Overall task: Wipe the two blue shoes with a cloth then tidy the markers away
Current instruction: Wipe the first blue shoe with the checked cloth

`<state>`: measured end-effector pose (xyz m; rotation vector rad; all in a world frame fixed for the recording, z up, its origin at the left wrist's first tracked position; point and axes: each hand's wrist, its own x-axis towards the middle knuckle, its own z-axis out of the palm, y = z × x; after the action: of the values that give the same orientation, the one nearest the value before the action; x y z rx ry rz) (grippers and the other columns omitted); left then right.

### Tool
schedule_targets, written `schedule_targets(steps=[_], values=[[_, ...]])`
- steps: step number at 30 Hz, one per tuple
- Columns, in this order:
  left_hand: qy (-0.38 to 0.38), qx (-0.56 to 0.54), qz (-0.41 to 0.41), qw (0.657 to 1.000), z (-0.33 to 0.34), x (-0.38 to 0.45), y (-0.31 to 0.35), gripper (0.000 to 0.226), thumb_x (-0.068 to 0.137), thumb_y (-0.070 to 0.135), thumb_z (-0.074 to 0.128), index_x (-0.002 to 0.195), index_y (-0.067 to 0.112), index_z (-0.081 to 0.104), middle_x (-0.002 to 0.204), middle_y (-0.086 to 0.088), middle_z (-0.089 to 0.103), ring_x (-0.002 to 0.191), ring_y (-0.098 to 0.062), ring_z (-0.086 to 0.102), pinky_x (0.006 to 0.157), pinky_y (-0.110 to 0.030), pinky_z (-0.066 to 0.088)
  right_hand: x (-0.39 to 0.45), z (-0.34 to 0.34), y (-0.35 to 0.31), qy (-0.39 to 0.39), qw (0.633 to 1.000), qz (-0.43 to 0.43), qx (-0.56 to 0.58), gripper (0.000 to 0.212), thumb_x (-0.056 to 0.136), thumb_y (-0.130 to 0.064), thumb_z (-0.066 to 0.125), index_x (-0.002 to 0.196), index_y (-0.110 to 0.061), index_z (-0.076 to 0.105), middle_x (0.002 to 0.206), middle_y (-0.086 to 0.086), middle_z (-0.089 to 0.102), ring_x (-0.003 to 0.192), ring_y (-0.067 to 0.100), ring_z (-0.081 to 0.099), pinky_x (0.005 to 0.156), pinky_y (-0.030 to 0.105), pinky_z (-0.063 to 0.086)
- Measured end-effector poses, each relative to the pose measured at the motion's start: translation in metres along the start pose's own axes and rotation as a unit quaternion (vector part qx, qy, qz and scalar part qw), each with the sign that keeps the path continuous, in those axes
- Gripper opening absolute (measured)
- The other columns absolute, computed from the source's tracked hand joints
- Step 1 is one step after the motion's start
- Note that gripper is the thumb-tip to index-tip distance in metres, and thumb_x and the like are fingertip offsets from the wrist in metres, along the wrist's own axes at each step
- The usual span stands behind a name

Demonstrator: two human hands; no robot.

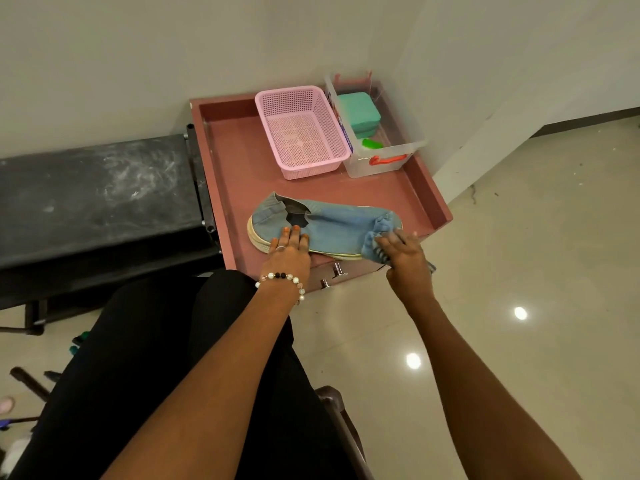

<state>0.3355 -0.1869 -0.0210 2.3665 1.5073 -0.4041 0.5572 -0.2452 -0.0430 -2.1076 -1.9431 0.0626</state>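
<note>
From the head camera, a blue shoe (325, 226) lies on its side near the front edge of a pink tray table (239, 174), heel to the left. The left hand (289, 249) rests flat on the heel end, fingers straight, pressing it down. The right hand (405, 252) presses a blue cloth (375, 239) against the toe; whether its fingers curl round the cloth cannot be told. Behind the shoe stand a pink basket (301, 129) and, just beside it, a clear box (384, 157) with a green case (358, 110) inside.
</note>
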Motion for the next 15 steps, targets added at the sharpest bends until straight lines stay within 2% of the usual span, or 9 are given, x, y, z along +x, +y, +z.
schedule_targets(steps=[2,5,7,9,12,14,15], values=[[0.002,0.007,-0.002,1.000,0.000,0.000,0.001,0.066,0.096,0.005,0.040,0.152,0.005,0.004,0.159,-0.014,-0.005,0.147,-0.031,-0.004,0.118,-0.042,0.006,-0.002,0.009,-0.015,0.008,0.998,0.060,-0.004,0.070,0.048,0.022,0.059,0.114,0.000,0.064,0.118,0.019,0.064,0.118,0.042,0.052,0.105,0.053,0.034],[0.004,0.007,-0.009,1.000,0.000,0.000,0.002,0.065,0.097,0.005,0.039,0.152,0.005,0.004,0.159,-0.014,-0.004,0.147,-0.031,-0.004,0.118,-0.043,0.006,-0.006,0.028,-0.067,0.037,0.977,0.202,0.056,0.068,0.056,0.019,0.061,0.122,0.003,0.058,0.125,0.021,0.059,0.127,0.041,0.043,0.100,0.048,0.043],[-0.003,0.004,-0.005,1.000,-0.002,0.000,0.003,0.061,0.098,0.008,0.037,0.151,0.005,0.005,0.160,-0.014,-0.003,0.147,-0.031,-0.003,0.118,-0.043,0.006,-0.006,0.037,-0.108,0.048,0.973,0.207,0.091,0.066,0.058,0.016,0.065,0.122,0.003,0.058,0.124,0.022,0.059,0.125,0.040,0.045,0.101,0.045,0.044],[-0.009,-0.007,0.002,1.000,-0.002,0.000,0.000,0.063,0.099,0.015,0.040,0.151,0.006,0.007,0.160,-0.013,-0.002,0.147,-0.030,-0.003,0.118,-0.043,0.006,-0.002,0.039,-0.138,0.034,0.967,0.203,0.151,0.056,0.069,0.009,0.060,0.123,0.001,0.058,0.127,0.022,0.056,0.127,0.038,0.043,0.104,0.040,0.040],[-0.025,-0.021,0.023,0.999,-0.006,0.003,-0.008,0.064,0.098,0.012,0.041,0.152,0.008,0.007,0.160,-0.010,-0.002,0.147,-0.028,-0.003,0.117,-0.042,0.007,0.001,0.026,-0.133,0.030,0.963,0.144,0.224,0.046,0.069,0.001,0.049,0.111,-0.002,0.067,0.113,0.016,0.066,0.114,0.034,0.057,0.097,0.037,0.045],[-0.037,-0.039,0.043,0.998,-0.008,0.003,-0.014,0.067,0.095,0.005,0.043,0.151,0.008,0.008,0.160,-0.009,-0.003,0.147,-0.028,-0.004,0.117,-0.041,0.007,0.000,0.003,-0.106,-0.006,0.939,0.130,0.320,0.045,0.070,0.010,0.050,0.107,-0.006,0.071,0.108,0.007,0.070,0.103,0.024,0.064,0.090,0.031,0.051],[-0.042,-0.052,0.051,0.996,-0.009,0.003,-0.015,0.070,0.092,0.003,0.047,0.151,0.007,0.010,0.160,-0.009,-0.002,0.147,-0.028,-0.005,0.117,-0.041,0.007,0.000,-0.013,-0.094,-0.031,0.907,0.159,0.389,0.047,0.071,0.016,0.048,0.105,-0.007,0.071,0.103,0.004,0.070,0.097,0.019,0.066,0.083,0.027,0.053]])
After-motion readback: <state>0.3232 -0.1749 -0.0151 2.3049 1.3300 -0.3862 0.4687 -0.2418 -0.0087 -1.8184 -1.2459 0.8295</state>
